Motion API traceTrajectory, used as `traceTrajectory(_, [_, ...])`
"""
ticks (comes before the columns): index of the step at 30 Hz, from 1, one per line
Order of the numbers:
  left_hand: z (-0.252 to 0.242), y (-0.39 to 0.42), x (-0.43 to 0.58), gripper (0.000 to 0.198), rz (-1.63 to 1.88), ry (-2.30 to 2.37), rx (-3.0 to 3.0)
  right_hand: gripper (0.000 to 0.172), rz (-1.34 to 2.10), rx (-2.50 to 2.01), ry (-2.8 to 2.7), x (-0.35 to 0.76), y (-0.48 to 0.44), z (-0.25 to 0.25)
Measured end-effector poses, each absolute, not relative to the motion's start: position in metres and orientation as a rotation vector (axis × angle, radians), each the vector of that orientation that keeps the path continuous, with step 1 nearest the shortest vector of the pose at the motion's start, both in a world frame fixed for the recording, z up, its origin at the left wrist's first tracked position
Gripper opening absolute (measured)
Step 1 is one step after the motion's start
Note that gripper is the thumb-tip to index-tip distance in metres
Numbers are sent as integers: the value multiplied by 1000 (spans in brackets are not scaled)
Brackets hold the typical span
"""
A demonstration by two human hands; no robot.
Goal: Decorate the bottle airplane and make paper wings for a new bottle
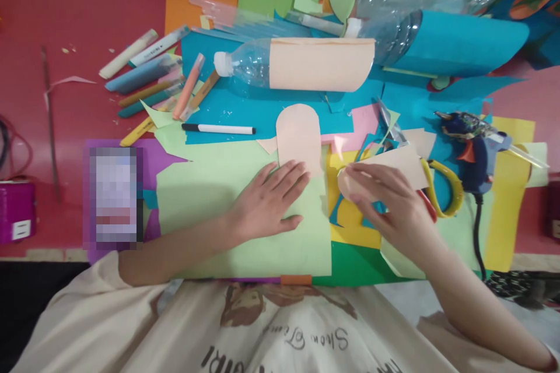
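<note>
My left hand [273, 201] lies flat, fingers outstretched, on a light green paper sheet [205, 204]. Its fingertips touch the lower end of a peach paper piece [298, 134] with a rounded top. To the right, my right hand [389, 195] pinches a second peach paper piece [405, 164] with a rounded left end, between thumb and fingers. Beneath that piece are blue and yellow paper scraps [350, 230]. Partly covered by the right hand and paper are scissors with yellow handles [455, 189].
Above the hands lies a plastic bottle wrapped in peach paper [321, 64]; another wears blue paper [472, 44]. A glue gun [481, 157] rests at right, its cord running down. Several markers [144, 73] lie upper left, a white marker [227, 129] nearer, a phone [116, 195] at left.
</note>
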State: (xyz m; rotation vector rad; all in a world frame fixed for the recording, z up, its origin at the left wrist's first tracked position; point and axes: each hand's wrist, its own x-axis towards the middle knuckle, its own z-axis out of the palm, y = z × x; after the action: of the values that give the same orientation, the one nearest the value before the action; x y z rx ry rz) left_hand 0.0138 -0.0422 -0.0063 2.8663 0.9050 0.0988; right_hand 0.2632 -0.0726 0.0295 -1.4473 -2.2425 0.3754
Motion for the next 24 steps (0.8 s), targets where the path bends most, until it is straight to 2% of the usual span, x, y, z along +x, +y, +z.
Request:
traceTrajectory(3, [-5, -41, 15, 65, 88, 905, 2860, 38, 288, -1512, -2043, 269, -59, 44])
traceTrajectory(6, [-5, -41, 15, 67, 58, 901, 2850, 36, -14, -1463, -2037, 273, -43, 52])
traceTrajectory(10, [-5, -42, 16, 69, 54, 911, 2839, 16, -259, -1530, -2316, 272, -24, 53])
traceTrajectory(12, [-5, -42, 15, 70, 67, 921, 2832, 26, -254, -1584, -2354, 265, -14, 54])
traceTrajectory(15, [-6, -43, 15, 73, 44, 929, 2822, 33, -86, -1640, -2418, 242, 9, 61])
traceTrajectory(19, [-6, -43, 15, 75, 6, 943, 2828, 24, 487, -1370, -2803, 187, 45, 64])
traceTrajectory(24, [-6, -44, 15, 64, 36, 955, 2857, 36, 576, -1159, -2868, 107, 71, 34])
